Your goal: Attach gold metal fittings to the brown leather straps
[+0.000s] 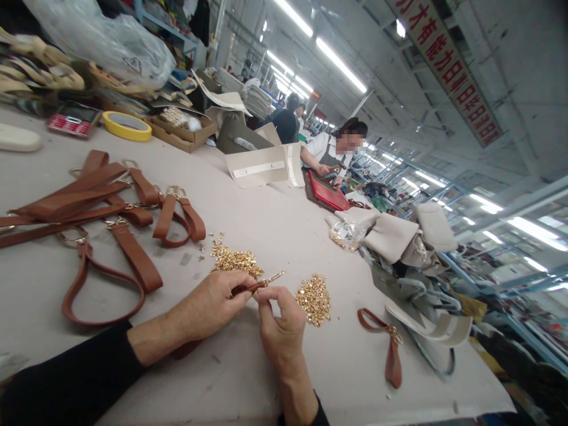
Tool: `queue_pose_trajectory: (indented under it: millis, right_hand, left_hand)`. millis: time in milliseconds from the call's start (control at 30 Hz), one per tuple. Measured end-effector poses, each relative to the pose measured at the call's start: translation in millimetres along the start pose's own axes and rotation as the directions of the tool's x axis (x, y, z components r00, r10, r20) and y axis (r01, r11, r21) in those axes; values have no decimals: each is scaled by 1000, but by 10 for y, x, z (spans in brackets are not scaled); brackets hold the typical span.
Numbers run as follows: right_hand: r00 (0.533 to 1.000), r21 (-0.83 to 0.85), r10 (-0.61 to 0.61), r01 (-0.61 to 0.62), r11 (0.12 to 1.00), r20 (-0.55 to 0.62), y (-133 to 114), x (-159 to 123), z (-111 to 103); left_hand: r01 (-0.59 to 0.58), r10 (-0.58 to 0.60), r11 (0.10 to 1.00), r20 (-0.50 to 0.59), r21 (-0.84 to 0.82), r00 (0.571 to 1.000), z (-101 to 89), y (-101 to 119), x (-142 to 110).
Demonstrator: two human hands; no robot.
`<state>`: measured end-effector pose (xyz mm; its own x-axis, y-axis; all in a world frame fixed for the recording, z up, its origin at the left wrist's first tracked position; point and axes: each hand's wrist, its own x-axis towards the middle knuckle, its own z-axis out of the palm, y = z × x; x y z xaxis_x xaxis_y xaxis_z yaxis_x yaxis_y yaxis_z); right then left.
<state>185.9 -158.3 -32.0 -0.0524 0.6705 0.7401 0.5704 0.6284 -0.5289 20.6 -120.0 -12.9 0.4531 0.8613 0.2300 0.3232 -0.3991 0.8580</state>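
— What is the left hand (217, 305) holding?
— A narrow brown leather strap (254, 287) with a slim gold metal clasp (276, 276); its fingers are closed on the strap, and the clasp pokes out past the fingertips.
— And the right hand (284, 325)?
— Thumb and forefinger nearly meet at the strap, just beside the left fingertips; whether they pinch anything, I can't tell.
— What lies near the fingers?
— Just beyond them on the pale, smooth desk (275, 219), a pile of tiny gold metal fasteners (237, 261); to their right, a heap of rounded gold metal caps (314, 299).
— Any more leather?
— Left of the fingers, a tangle of flat brown leather straps (138, 269) with gold rings; well to their right, one brown leather loop (393, 365).
— Farther off?
— Far beyond the fingers, a person (316, 146) holds a hammer (337, 167) above a flat red piece (327, 192).
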Motion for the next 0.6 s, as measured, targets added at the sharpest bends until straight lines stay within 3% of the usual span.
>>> queue_pose_trajectory:
  millis: [200,267,367,467,600]
  right_hand:
    - [999,30,47,-47,998,9,-9,-14,7]
    - [986,113,164,-164,980,8,-10,-15,22]
    - [931,289,363,-358,888,36,-3,-11,40]
    - [887,399,453,-448,800,88,10,-10,39]
    - [895,439,429,-437,785,124,9,-31,24]
  left_hand:
    - [-19,19,1000,23,7,1000,-2,-4,-8]
    - [-34,34,999,20,16,999,-12,7,-14]
    - [-34,35,999,30,-15,999,-24,14,-15]
    - [16,-9,996,72,-91,997,-18,2,-3]
    - [149,-131,966,93,-213,987,5,-1,10]
